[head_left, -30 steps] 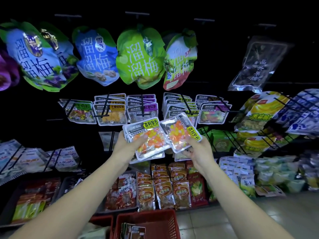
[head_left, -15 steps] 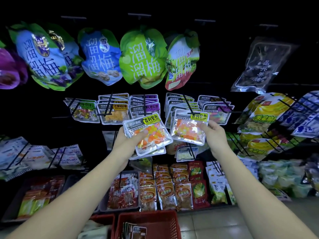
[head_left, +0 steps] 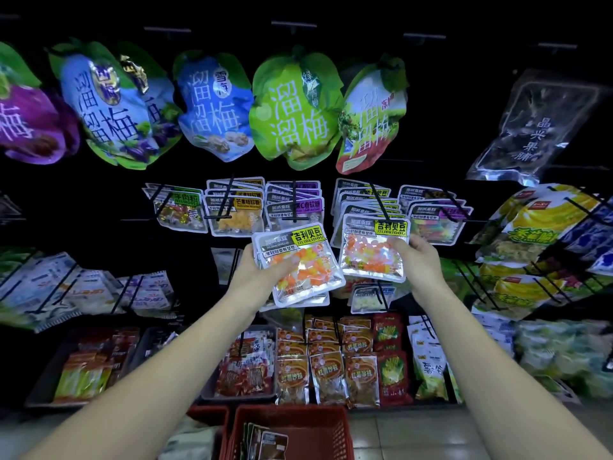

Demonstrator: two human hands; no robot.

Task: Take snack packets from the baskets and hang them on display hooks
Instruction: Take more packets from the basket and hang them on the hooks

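My left hand (head_left: 262,277) grips a small stack of clear jelly-bean packets (head_left: 298,265) with yellow labels, held tilted in front of the display. My right hand (head_left: 419,260) holds one more jelly-bean packet (head_left: 373,249) by its right edge, upright against the front of a black display hook (head_left: 378,199) where several like packets hang. Whether the hook passes through its hole I cannot tell. A red basket (head_left: 331,433) with a few dark packets inside stands low in the middle.
Large plum-snack bags (head_left: 295,111) hang along the top row. Neighbouring hooks carry gummy packets (head_left: 235,210). Banana-print bags (head_left: 530,227) fill the right side, white packets (head_left: 83,290) the left. Trays of red and orange packets (head_left: 328,373) sit below, above a tiled floor.
My right hand has raised its packet from beside the left stack up and right onto the front of the hanging row and turned it upright. The left hand stays put.
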